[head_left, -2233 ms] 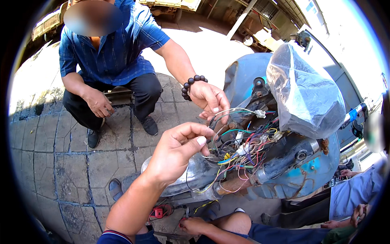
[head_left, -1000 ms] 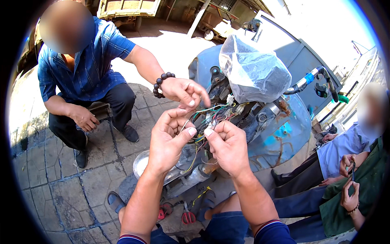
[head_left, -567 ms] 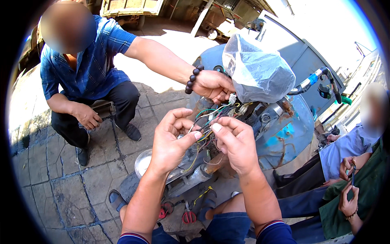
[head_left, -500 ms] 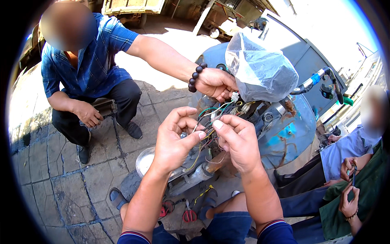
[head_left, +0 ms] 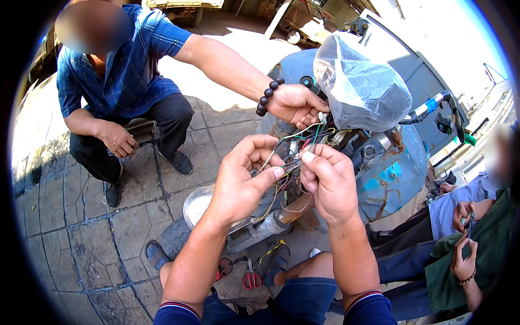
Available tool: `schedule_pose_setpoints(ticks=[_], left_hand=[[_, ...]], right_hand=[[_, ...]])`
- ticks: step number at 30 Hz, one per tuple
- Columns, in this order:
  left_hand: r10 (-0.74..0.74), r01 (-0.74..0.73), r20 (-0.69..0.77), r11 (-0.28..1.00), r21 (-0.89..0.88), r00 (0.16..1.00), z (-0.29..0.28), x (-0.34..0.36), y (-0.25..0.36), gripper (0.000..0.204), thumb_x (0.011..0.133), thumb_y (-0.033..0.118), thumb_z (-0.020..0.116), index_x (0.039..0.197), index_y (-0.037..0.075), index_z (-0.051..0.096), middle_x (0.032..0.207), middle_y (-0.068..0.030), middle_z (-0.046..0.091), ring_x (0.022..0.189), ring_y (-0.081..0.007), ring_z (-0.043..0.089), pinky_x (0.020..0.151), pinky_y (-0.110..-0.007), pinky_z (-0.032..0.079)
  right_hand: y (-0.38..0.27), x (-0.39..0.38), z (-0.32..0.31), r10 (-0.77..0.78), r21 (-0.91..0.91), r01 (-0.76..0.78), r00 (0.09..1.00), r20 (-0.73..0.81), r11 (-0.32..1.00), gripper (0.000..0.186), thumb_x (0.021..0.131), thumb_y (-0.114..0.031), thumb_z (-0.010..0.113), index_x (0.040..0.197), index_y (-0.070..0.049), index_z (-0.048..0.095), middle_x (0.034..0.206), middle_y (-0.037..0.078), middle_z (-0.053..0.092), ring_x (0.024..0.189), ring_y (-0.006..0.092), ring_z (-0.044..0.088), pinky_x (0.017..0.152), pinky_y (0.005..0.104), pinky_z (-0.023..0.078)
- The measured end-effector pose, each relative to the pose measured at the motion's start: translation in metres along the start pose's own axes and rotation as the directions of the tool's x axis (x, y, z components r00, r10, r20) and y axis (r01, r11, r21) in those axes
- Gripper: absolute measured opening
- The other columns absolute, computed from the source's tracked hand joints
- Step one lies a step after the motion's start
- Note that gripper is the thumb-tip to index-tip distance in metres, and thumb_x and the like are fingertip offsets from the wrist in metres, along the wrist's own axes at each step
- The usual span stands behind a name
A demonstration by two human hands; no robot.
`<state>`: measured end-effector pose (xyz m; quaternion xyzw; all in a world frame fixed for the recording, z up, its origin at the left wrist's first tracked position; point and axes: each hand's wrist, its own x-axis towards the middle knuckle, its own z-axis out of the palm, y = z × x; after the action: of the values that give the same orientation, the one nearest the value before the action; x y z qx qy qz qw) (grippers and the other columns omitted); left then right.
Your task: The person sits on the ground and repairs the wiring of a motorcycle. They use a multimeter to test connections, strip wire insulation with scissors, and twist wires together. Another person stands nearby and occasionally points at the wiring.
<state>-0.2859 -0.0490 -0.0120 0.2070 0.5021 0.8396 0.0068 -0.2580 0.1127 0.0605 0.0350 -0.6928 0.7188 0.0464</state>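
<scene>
Coloured wires (head_left: pixel 292 181) with several white connectors (head_left: pixel 323 117) hang in a tangle from a worn, rusty vehicle body (head_left: pixel 392 179). My left hand (head_left: pixel 246 181), at the tangle's left, has its fingers curled round thin wires. My right hand (head_left: pixel 327 184), just right of it, pinches wires between thumb and forefinger. Beyond them a co-worker's hand (head_left: pixel 298 105) with a beaded bracelet grips near the upper wires, its fingertips partly hidden. A clear plastic bag (head_left: pixel 362 89) covers a bulky part above the wires.
A co-worker in a checked shirt (head_left: pixel 116 86) squats at the left on paving (head_left: pixel 92 244). Two people sit at the lower right, one holding a thin object (head_left: pixel 470 222). Red-handled scissors (head_left: pixel 252 279) lie between my feet. A handlebar (head_left: pixel 433 105) juts out to the right.
My right hand has risen from low in the picture to the wires beside my left hand. The co-worker's hand has moved up beside the bag. The view has shifted.
</scene>
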Motion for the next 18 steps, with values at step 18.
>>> schedule_pose_setpoints(ticks=[18], left_hand=[[-0.032,0.033,-0.043,0.999,0.016,0.999,0.001,0.000,-0.006,0.036,0.084,-0.009,0.071,0.115,-0.001,0.058,0.097,-0.0030,0.065,0.088,-0.0088,0.062,0.083,-0.025,0.051]], right_hand=[[0.012,-0.009,-0.001,-0.059,-0.196,0.068,0.997,0.052,0.978,0.010,0.096,-0.008,0.069,0.095,0.002,0.069,0.074,-0.006,0.061,0.063,-0.0019,0.048,0.054,0.0177,0.035]])
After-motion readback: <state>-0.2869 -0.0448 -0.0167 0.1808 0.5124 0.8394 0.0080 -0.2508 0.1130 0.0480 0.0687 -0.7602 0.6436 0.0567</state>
